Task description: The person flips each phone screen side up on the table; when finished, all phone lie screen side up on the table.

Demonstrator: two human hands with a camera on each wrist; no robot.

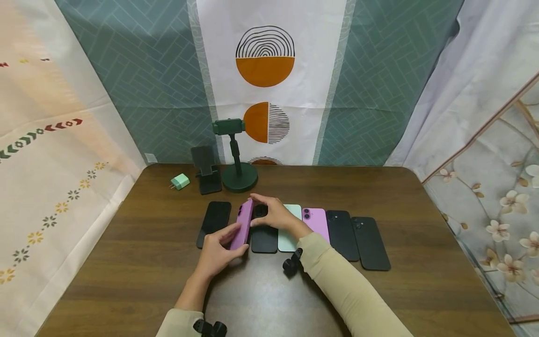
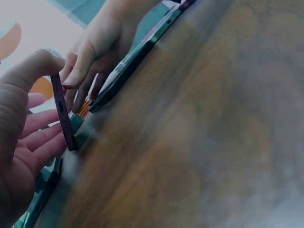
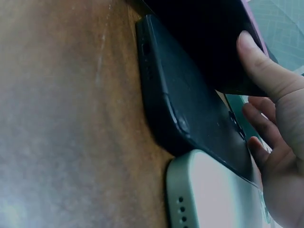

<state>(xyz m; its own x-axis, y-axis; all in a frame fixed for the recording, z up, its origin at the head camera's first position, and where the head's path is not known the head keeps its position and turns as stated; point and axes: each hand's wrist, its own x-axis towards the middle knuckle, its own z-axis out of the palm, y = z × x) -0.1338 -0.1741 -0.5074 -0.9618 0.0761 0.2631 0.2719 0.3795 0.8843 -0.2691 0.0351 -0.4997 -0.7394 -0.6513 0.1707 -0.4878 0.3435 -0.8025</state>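
Note:
A purple phone (image 1: 243, 223) stands tilted on its long side, its camera back facing left and its dark screen (image 3: 204, 42) facing right. My left hand (image 1: 216, 252) holds it by the lower part, thumb at the bottom end and fingers along the back. With its index finger at the top end and its thumb (image 3: 259, 64) against the screen side, my right hand (image 1: 275, 214) grips the upper part. Just right of it lies a black phone (image 1: 264, 240), partly under my right hand. On its left, another black phone (image 1: 214, 220) lies flat.
Further right lie a mint phone (image 1: 288, 241), a second purple phone (image 1: 317, 222) and two dark phones (image 1: 343, 234), side by side. Behind stand a green phone stand (image 1: 239, 178), a black stand (image 1: 206, 168) and a mint charger plug (image 1: 180, 181) on the wooden table (image 1: 126, 262).

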